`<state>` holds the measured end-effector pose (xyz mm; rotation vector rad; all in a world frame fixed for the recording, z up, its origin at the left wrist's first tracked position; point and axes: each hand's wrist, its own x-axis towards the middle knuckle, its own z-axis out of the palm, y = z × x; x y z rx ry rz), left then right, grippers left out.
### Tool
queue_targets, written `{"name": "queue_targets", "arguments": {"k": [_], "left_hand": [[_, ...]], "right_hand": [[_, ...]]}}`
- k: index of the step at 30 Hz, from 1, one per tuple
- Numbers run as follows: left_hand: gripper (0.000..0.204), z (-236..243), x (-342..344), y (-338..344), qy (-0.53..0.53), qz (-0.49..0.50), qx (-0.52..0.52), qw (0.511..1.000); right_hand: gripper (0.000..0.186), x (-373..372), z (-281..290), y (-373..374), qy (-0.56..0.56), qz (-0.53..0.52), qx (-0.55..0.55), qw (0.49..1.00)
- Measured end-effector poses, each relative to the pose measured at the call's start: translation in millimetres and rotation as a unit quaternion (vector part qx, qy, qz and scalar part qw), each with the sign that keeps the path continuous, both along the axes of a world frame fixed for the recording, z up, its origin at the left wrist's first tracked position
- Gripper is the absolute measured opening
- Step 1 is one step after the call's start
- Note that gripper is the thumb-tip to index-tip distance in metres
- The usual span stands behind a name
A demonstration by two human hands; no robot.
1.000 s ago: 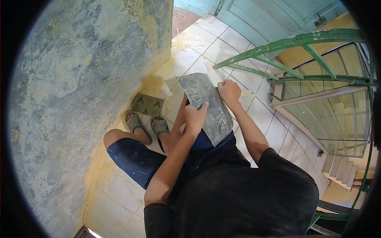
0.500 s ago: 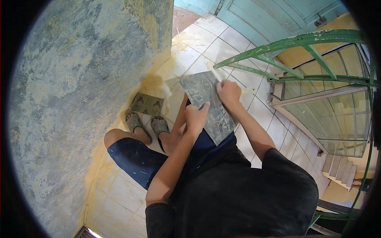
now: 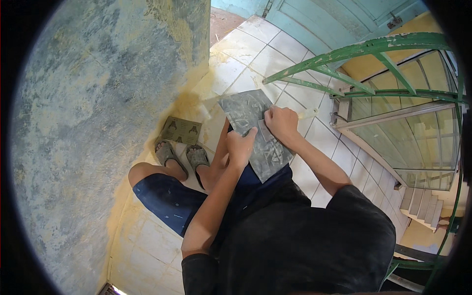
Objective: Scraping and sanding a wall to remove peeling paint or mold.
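Note:
A grey, dusty, scuffed rectangular sheet that looks like sandpaper (image 3: 260, 160) lies slanted over my lap. My left hand (image 3: 240, 147) is closed on its left edge, thumb on top, fingers hidden beneath. A putty knife (image 3: 308, 113) with a pale handle is in my right hand (image 3: 281, 124), which is closed around it. Its flat blade rests over the middle of the sheet, and the fingers cover where blade meets handle.
On the floor by my sandalled feet (image 3: 197, 156) lies an olive printed sheet (image 3: 181, 131). A patchy grey-blue wall (image 3: 108, 108) rises at left. To the right are a green metal railing (image 3: 354, 49), a glazed frame (image 3: 408, 132) and steps (image 3: 421, 209). A turquoise door (image 3: 334, 22) stands beyond.
My right hand has shifted slightly left and down over the sheet, and the putty knife's blade now shows on it. My left hand keeps its hold.

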<state>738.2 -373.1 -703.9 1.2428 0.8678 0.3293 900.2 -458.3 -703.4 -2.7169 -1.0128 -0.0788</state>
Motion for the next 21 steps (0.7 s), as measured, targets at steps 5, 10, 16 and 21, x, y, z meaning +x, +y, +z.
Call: {"name": "queue_targets", "arguments": {"k": [5, 10, 16, 21], "left_hand": [[0.043, 4.9, 4.6, -4.4, -0.035, -0.016, -0.023, 0.999], [0.03, -7.6, 0.8, -3.0, -0.067, 0.048, 0.011, 0.997], [0.046, 15.2, -1.1, -3.2, -0.05, 0.013, -0.027, 0.998], [0.044, 11.6, 2.0, 0.7, -0.018, -0.016, -0.041, 0.999]], "right_hand": [[0.028, 37.4, -17.9, 0.6, -0.035, -0.051, 0.015, 0.998], [0.027, 8.8, 7.0, -7.8, 0.01, 0.013, -0.024, 1.0], [0.026, 11.3, -9.2, -5.5, 0.018, -0.031, 0.027, 0.999], [0.027, 19.5, -7.1, 5.7, 0.031, -0.028, 0.024, 0.999]]}}
